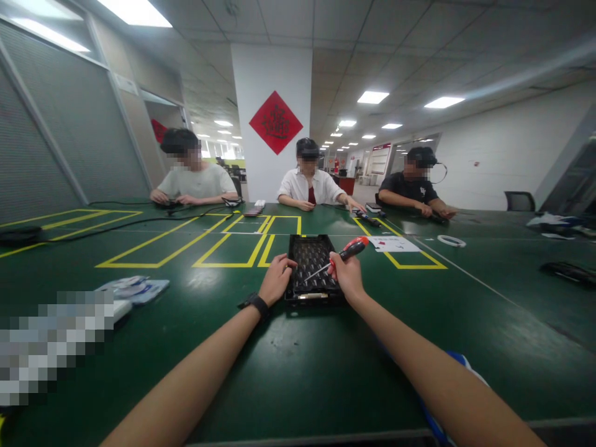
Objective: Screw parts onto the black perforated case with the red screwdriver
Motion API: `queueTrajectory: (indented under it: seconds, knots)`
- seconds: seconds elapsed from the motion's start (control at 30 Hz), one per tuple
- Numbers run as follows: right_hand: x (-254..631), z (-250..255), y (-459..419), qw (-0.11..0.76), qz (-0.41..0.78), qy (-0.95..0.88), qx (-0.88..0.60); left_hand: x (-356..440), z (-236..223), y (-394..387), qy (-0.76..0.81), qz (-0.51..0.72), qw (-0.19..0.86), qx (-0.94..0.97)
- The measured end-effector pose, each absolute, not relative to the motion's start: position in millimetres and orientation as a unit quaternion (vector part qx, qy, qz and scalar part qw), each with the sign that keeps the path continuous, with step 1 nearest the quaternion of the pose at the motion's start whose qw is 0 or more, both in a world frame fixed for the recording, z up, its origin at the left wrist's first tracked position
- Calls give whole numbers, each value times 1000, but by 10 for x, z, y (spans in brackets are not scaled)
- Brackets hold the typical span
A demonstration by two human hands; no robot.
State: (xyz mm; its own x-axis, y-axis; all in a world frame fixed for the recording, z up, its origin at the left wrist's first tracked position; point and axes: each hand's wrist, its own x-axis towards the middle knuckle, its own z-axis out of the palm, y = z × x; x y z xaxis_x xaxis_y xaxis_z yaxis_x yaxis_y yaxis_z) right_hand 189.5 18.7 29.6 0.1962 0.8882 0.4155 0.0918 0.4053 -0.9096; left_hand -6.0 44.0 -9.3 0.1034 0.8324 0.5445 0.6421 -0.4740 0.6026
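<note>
A black case (311, 293) lies on the green table in front of me, with rows of small shiny pieces inside it. My left hand (275, 279) holds the case by its left side, a finger reaching over the rim. In my right hand (347, 278) is a screwdriver (354, 247) with a red and black handle. Its thin metal shaft slants down to the left over the case, and the tip is among the pieces. Whether the tip touches one of them I cannot tell.
Yellow tape (205, 254) marks rectangles on the table (279, 379). A printed sheet (395, 244) and a white ring (451, 241) lie to the right. Plastic packets (135, 288) are on the left. Three people sit across the table, a black cable (139, 230) running before them.
</note>
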Motion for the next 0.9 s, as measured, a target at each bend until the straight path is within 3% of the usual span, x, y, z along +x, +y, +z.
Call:
queueTrajectory:
  seconds: [0.23,0.63,0.9]
  knots:
    - [1882,274,169,651,304,-543,-435,-64,-13,155,463,430,97,769]
    - [1857,272,138,685,274,-517,-433,-51,45,395,504,311,109,798]
    - [1866,273,128,715,242,-498,-428,5,48,385,504,355,123,778]
